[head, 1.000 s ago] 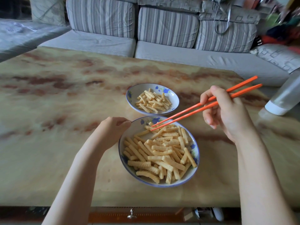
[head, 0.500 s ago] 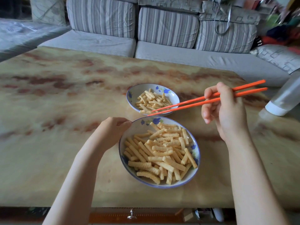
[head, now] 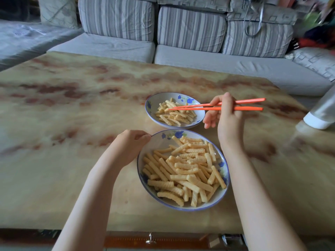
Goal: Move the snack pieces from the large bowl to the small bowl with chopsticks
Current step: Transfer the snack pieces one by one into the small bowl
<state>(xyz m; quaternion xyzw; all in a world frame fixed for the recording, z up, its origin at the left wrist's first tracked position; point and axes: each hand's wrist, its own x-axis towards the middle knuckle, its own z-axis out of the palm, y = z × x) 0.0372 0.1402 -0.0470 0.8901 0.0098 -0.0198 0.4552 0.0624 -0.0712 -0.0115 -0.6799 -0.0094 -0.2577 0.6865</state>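
Glossy marble-look worktop (head: 72,160), glazed ceramic bowls (head: 155,104), smooth orange plastic chopsticks (head: 250,105), ridged matt snack pieces (head: 183,173), striped cloth sofa cushions (head: 117,17)

Just two bare arms coming in from the bottom edge, nothing else of the person in shot. No sleeves visible anywhere, the forearms are uncovered right down to where the frame cuts them off. The left hand (head: 129,144) and right hand (head: 227,120) are both bare too, so no gloves, and I can't spot a ring, watch, or bracelet on either wrist. Slim forearms. Nails look short and plain, hard to tell more.
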